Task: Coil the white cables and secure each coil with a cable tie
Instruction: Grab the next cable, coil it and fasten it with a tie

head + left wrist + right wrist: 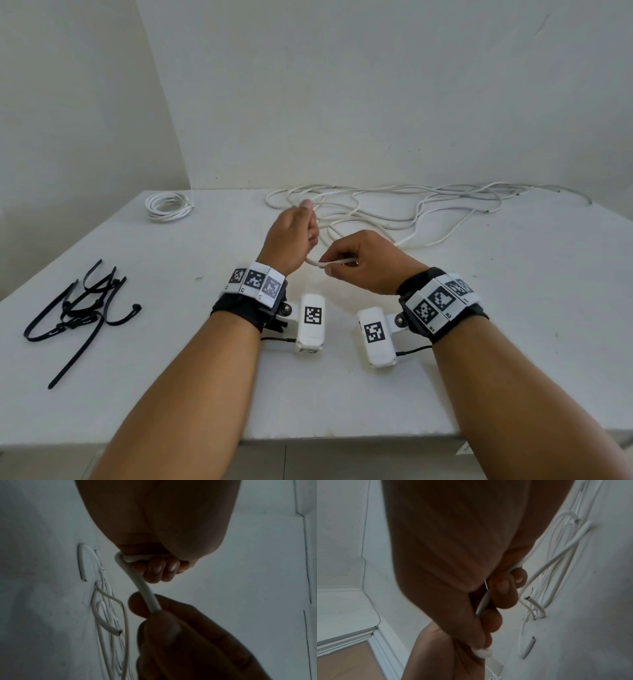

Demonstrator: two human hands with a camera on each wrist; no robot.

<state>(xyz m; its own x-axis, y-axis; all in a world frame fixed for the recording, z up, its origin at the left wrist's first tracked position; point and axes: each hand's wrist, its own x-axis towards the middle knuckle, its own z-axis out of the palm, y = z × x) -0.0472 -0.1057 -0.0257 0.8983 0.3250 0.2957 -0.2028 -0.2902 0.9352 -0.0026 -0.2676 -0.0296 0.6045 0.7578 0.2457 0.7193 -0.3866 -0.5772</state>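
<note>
A white table [479,342] is shown from the head view, set against a white wall [376,85]. Along its far edge a loose tangle of white cables [428,205] is spread, its long axis running left to right, with cut ends pointing right. Both forearms are extended forward over the table, the hands raised above its middle. A short span of one cable [334,262] is held between them, lying roughly left to right and bent into a tight loop at its left end. The right hand [370,263] is seen with fingers curled, the cable pinched between thumb and fingertips. The left hand [294,236] is closed as a fist around the looped end, as is confirmed in the left wrist view [163,540]. At the left front, a pile of black cable ties [82,311] is laid, mostly pointing front to back. At the far left, a finished coil [168,206] lies flat. Black-and-white square markers are carried on both wristbands [255,284]; no writing can be read.
</note>
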